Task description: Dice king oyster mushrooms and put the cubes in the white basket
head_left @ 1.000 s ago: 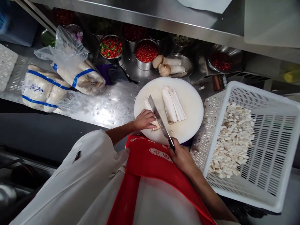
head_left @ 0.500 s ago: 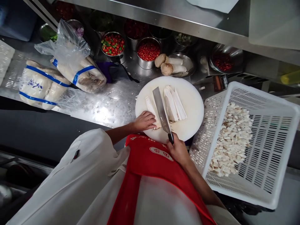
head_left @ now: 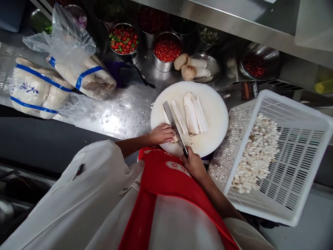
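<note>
My right hand (head_left: 194, 163) is wrapped round the black handle of a kitchen knife (head_left: 173, 121), whose broad blade points away from me over a round white cutting board (head_left: 217, 128). My left hand (head_left: 162, 134) has its fingers curled on a piece of king oyster mushroom (head_left: 165, 118) at the board's left side, close against the blade; the fingers hide much of that piece. Just right of the knife lies one long mushroom slice (head_left: 179, 116). Further right, several more slices (head_left: 195, 113) lie side by side.
A white perforated basket (head_left: 307, 166) holding chopped mushroom (head_left: 256, 156) stands right of the board. Behind are whole king oyster mushrooms (head_left: 194, 72) on a metal dish and steel pots of chopped chillies (head_left: 166, 50). Bagged mushrooms (head_left: 36, 88) lie left. A steel shelf (head_left: 234, 26) overhangs the back.
The knife has shifted left toward my left hand. A long slice now lies separate to the right of the blade. My view has moved slightly.
</note>
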Demonstrator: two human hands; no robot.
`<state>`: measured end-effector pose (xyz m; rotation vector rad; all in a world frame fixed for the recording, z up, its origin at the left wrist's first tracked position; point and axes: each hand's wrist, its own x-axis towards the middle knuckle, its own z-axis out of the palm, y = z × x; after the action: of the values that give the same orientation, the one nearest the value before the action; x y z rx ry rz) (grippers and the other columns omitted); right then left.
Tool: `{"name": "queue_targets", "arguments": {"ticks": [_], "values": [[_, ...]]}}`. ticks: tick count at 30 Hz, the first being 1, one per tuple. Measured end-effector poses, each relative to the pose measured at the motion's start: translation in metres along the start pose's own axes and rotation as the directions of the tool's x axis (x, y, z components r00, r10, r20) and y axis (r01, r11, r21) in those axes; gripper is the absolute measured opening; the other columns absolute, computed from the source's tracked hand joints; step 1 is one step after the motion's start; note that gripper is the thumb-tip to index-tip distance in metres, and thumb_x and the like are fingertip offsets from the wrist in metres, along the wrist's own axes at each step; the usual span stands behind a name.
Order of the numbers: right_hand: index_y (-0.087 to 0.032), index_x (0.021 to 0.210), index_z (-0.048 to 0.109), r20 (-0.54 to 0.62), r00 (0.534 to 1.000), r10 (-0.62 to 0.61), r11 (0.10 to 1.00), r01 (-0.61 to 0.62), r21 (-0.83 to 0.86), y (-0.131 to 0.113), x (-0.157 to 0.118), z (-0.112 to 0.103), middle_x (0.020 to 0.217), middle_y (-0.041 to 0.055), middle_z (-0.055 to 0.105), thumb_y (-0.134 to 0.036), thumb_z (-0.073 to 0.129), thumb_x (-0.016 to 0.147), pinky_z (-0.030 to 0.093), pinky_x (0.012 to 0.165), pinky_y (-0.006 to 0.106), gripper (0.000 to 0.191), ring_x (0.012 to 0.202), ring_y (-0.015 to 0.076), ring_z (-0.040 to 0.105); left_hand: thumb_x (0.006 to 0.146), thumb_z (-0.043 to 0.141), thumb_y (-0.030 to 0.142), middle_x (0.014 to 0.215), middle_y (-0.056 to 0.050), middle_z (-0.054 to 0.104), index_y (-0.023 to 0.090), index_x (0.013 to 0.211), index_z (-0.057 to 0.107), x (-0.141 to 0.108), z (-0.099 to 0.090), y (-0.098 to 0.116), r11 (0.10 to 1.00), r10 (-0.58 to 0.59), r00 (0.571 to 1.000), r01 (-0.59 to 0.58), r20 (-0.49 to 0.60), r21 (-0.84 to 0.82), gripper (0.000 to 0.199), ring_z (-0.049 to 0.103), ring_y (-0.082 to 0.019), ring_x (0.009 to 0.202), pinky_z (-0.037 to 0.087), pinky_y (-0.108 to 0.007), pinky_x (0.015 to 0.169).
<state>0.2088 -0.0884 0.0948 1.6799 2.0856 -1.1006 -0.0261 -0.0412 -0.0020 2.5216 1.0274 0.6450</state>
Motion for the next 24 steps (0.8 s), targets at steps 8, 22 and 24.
{"name": "queue_targets", "arguments": {"ticks": [8,22,24], "values": [[-0.015,0.129,0.054,-0.206,0.976,0.073,0.981,-0.033,0.189,0.003,-0.016,-0.010,0.090,0.0092,0.073,-0.036,0.045,0.089,0.049,0.071,0.032,0.047,0.081,0.0264,0.069,0.097,0.051,0.039,0.120,-0.007,0.065,0.023,0.121,0.064,-0.007,0.004,0.017,0.988,-0.121,0.993,0.119,0.015,0.097,0.032,0.053,-0.023,0.117,0.042,-0.038,0.098],[-0.020,0.133,0.050,-0.016,0.998,-0.058,0.981,0.060,0.183,0.004,-0.051,-0.022,0.089,0.0059,0.072,-0.029,0.043,0.092,0.048,0.072,0.031,0.043,0.080,0.0241,0.069,0.097,0.049,0.033,0.108,-0.006,0.067,0.023,0.098,0.069,-0.020,0.006,0.012,1.000,-0.022,0.996,0.021,0.085,0.012,0.022,0.056,-0.022,0.109,0.043,-0.038,0.095],[-0.019,0.133,0.050,0.016,0.998,-0.068,0.984,0.064,0.169,0.002,-0.048,-0.021,0.095,0.0078,0.073,-0.028,0.043,0.092,0.048,0.074,0.031,0.042,0.085,0.0255,0.070,0.097,0.050,0.034,0.112,-0.006,0.067,0.023,0.098,0.069,-0.019,0.007,0.013,1.000,-0.012,0.995,0.011,0.098,0.006,0.022,0.055,-0.022,0.112,0.043,-0.038,0.097]]}}
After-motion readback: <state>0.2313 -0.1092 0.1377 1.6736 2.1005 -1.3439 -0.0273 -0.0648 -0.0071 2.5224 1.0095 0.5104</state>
